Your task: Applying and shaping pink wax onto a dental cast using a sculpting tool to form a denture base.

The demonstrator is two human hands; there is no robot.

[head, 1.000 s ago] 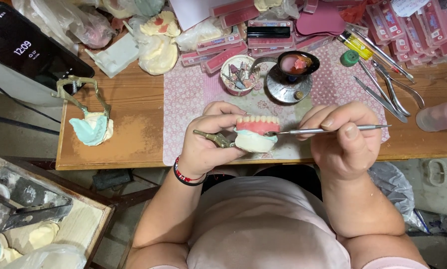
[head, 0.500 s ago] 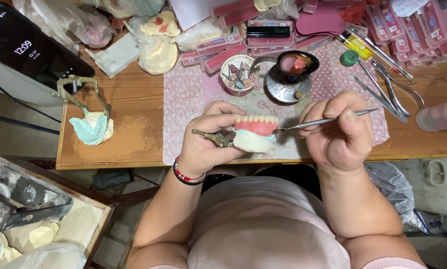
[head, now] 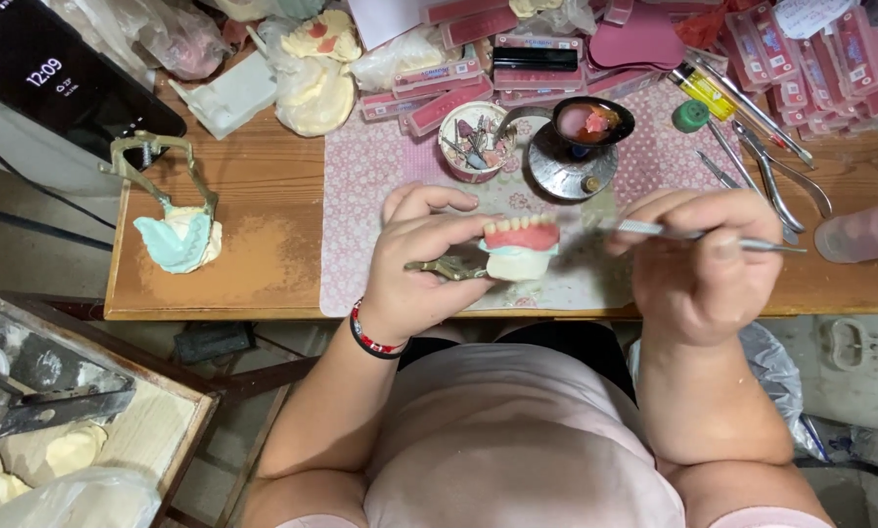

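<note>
Since the earlier frames the right hand (head: 701, 262) has drawn back a little toward the right, so the tip of its slim metal carving tool (head: 698, 236) now stands just off the teeth instead of touching them, while the left hand (head: 421, 262) has kept the model where it was. Broadest in view is the wooden workbench (head: 253, 205), scuffed and dusted with plaster, with a pink patterned mat (head: 380, 166) across its middle. Over the mat's near edge the left hand is curled shut around a brass-coloured articulator arm (head: 446, 267) that carries the denture model (head: 522, 248): a pale plaster base, glossy pink wax gums and a row of small ivory teeth facing up and away. This model lies directly left of the tool, whose long axis runs almost level, left to right, tip aimed at the wax. The right hand's fingers are pinched closed on the tool's shaft like a pen. Behind stand a small cup of burs (head: 473, 142) and a shallow dark dish of pink wax (head: 592, 121).
</note>
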